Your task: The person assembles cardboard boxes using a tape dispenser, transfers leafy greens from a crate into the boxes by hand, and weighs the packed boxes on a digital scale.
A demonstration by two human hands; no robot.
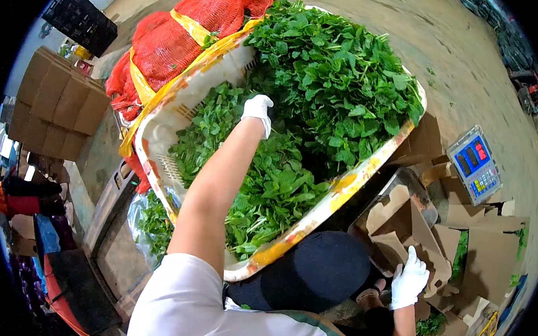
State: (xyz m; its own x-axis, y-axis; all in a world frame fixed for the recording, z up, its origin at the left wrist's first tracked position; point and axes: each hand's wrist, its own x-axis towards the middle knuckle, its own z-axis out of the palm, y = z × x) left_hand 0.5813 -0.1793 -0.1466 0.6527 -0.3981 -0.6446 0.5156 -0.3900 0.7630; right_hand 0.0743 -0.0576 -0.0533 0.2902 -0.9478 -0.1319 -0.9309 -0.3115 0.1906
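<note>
My left hand, in a white glove, reaches into a large white plastic basket with yellow-stained edges. Its fingers are curled closed among leafy green mint; what they hold, if anything, is hidden. A taller heap of mint fills the basket's far right side. My right hand, also white-gloved, is low on the right with its fingers apart. It is right beside the flaps of an open cardboard box, which sits tilted on a scale platform.
A digital scale display stands right of the box. Red mesh sacks lie behind the basket. More cardboard boxes are at the right, and stacked cartons at the left. A clear plastic bag of greens rests by the basket.
</note>
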